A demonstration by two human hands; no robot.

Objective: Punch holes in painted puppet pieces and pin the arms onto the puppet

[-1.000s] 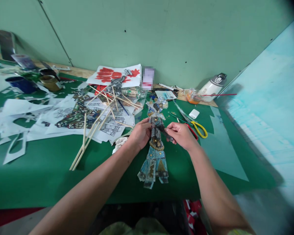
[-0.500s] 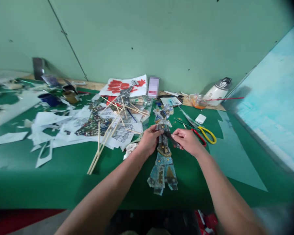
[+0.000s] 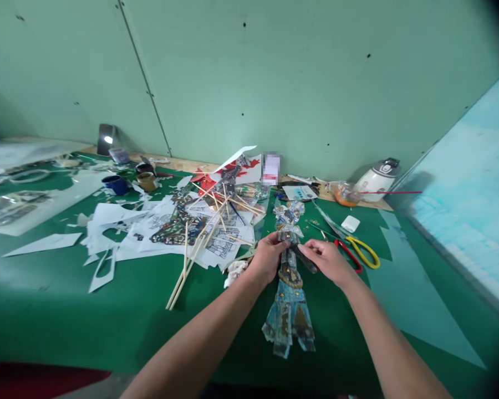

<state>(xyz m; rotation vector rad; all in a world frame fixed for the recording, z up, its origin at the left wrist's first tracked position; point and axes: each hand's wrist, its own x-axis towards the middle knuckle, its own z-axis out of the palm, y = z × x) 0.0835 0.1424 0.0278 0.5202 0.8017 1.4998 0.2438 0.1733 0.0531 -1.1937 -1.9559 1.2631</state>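
A jointed flat figure, like a shadow puppet (image 3: 290, 293), lies on the green table with its head end away from me. It has a blue skirt, a grey body and small gold fasteners at its joints. My left hand (image 3: 270, 257) pinches its upper body from the left side. The fingers of my right hand (image 3: 326, 260) are closed on a dark arm piece (image 3: 306, 256) angling out from the puppet's right side. Where this piece meets the body is partly covered by my fingers.
Scissors (image 3: 363, 252) with red and yellow handles lie to the right, near a clear plastic sheet (image 3: 424, 310). Left are wooden sticks (image 3: 187, 271), cut papers (image 3: 128, 227) and paint pots (image 3: 116, 184). A white kettle-like container (image 3: 378, 180) stands at the back right beside an orange-filled cup (image 3: 345, 194).
The camera view has shifted, so the whole scene sits lower and farther right. Both hands keep their hold on the puppet, with little visible change in their pose.
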